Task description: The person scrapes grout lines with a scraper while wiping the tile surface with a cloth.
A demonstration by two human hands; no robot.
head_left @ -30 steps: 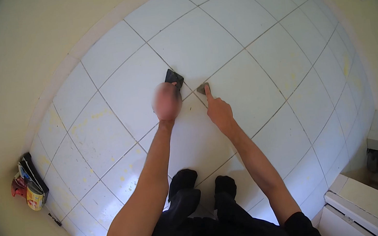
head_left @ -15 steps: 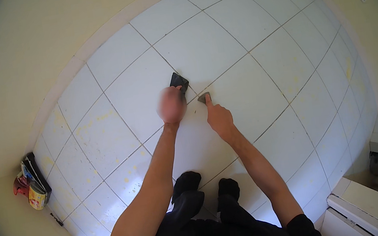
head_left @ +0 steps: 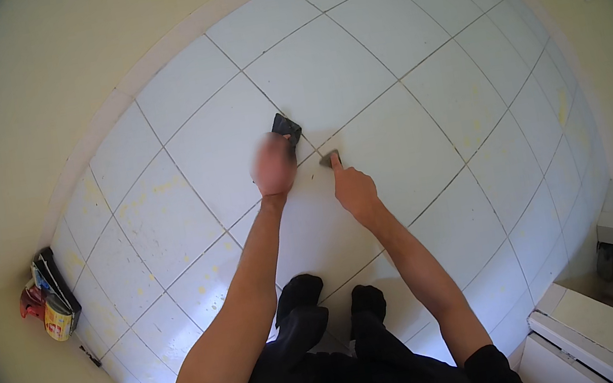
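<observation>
My left hand (head_left: 273, 166), partly blurred, is closed on a flat black angular piece (head_left: 287, 128), held low over the white tiles; its exact kind does not show. Just to the right, my right hand (head_left: 356, 186) grips a small scraper (head_left: 330, 159). Its index finger is stretched along the grey blade, and the other fingers are curled, with any handle hidden under them. The blade's edge is at the floor close to where grout lines cross. A tiny brown crumb (head_left: 312, 177) lies on the tile between my hands.
Yellow spots mark the tiled floor (head_left: 163, 187), mostly at left. My feet in black socks (head_left: 368, 303) stand close behind my hands. Packets and a black item (head_left: 57, 296) rest by the left wall. At lower right is a pale ledge (head_left: 597, 322) beside a dark recess.
The view has shifted slightly. My right hand and the scraper have come a touch nearer to me across the tile; my left hand keeps its hold and has barely moved.
</observation>
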